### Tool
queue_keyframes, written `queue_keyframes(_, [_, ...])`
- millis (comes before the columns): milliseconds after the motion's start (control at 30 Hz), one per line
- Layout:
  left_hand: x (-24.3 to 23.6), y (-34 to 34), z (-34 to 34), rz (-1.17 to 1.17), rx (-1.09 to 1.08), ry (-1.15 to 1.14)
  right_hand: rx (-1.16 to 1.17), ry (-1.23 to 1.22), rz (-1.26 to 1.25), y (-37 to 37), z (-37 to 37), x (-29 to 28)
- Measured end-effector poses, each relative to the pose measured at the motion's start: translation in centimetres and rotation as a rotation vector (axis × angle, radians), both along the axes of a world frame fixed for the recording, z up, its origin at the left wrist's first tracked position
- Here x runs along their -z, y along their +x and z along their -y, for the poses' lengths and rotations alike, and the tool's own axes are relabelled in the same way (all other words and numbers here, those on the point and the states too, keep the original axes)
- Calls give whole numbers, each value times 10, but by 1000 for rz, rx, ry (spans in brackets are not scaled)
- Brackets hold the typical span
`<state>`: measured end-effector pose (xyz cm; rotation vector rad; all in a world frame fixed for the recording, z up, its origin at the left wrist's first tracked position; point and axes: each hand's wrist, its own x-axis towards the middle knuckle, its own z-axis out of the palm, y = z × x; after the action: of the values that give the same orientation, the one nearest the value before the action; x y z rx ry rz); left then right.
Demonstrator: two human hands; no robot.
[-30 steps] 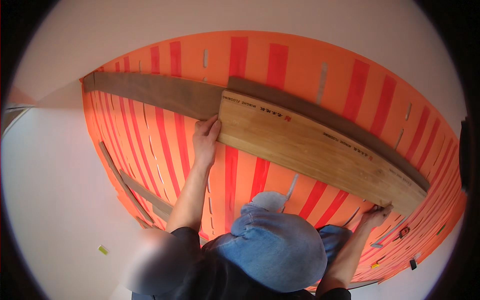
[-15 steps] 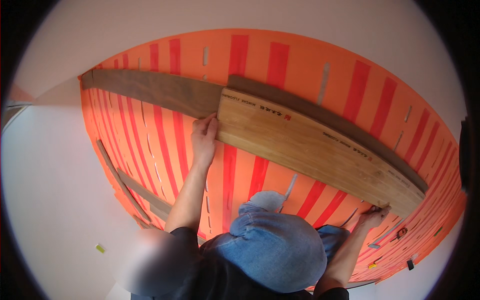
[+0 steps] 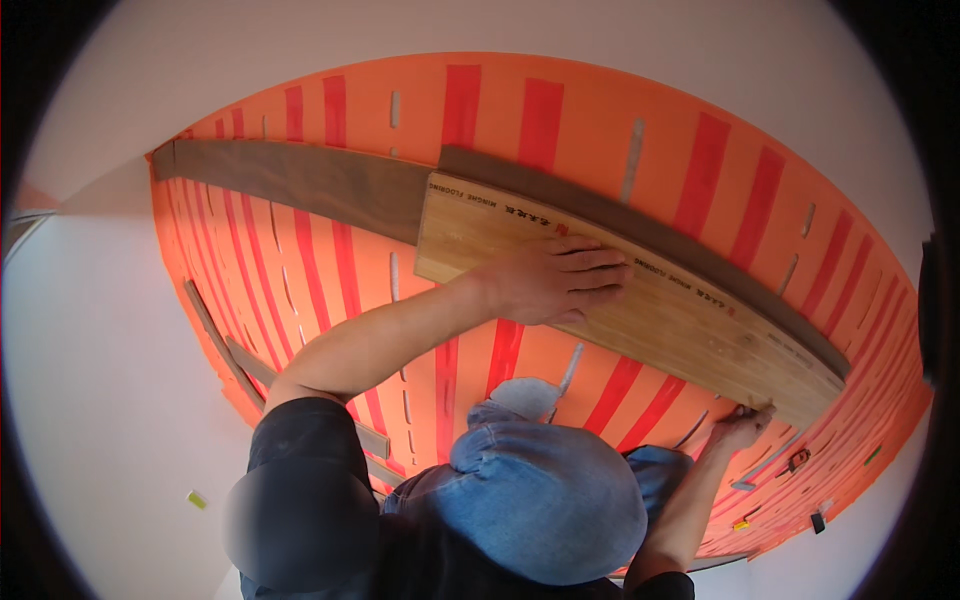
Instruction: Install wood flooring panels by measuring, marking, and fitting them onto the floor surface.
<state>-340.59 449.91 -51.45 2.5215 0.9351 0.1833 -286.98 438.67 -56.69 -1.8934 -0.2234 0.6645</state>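
Observation:
A floorboard lies pale underside up, slanting across the orange underlay from middle left to lower right. My left hand rests flat on its upper face, fingers stretched out and a little apart. At the board's near edge, close to its right end, the fingers of my right hand are closed on the edge. Whether they also hold something small cannot be made out. Behind the pale board a brown floorboard shows as a strip along its far edge. Another brown floorboard stretches left to the wall.
Orange underlay with red stripes and slots covers the floor. Narrow board pieces lie at the left. To the right are a small dark orange-marked tool, a black item and a yellow item. My bent knee is close by.
My left hand has let go of the pale board's left corner and moved right, onto its upper face. My right hand stays at the near edge. The view has shifted slightly.

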Motion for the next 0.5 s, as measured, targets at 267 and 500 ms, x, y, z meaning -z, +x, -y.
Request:
queue_keyframes(267, [3, -1, -6, 20, 62, -20, -83, 19, -55, 30, 12, 5])
queue_keyframes(500, [7, -2, -2, 40, 57, -30, 55, 14, -13, -6, -8, -8])
